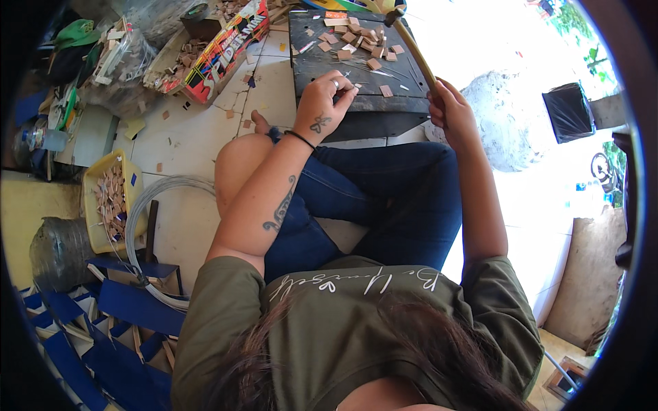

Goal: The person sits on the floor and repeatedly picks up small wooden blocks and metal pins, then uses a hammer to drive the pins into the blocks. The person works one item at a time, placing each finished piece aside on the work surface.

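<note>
My right hand [452,115] is wrapped round the handle of a hammer [416,55], which is raised with its head up over the far right of a low black worktable [305,65]. Over the near left part of the tabletop, my left hand [327,98] is closed in a pinch; whatever sits between its fingertips is too small to make out. Several small square wooden pieces [373,64] lie loosely heaped beyond that hand. Thin wire lengths [396,72] are scattered on the black surface, to the right of my left hand.
At the far left, a printed cardboard box [223,51] holds more wood bits. A yellow basket [136,186] of wooden pieces stands left of my knee, beside a wire coil [140,209]. Blue compartment boxes [140,308] fill the lower left. A whitish bulky bundle [504,120] lies right.
</note>
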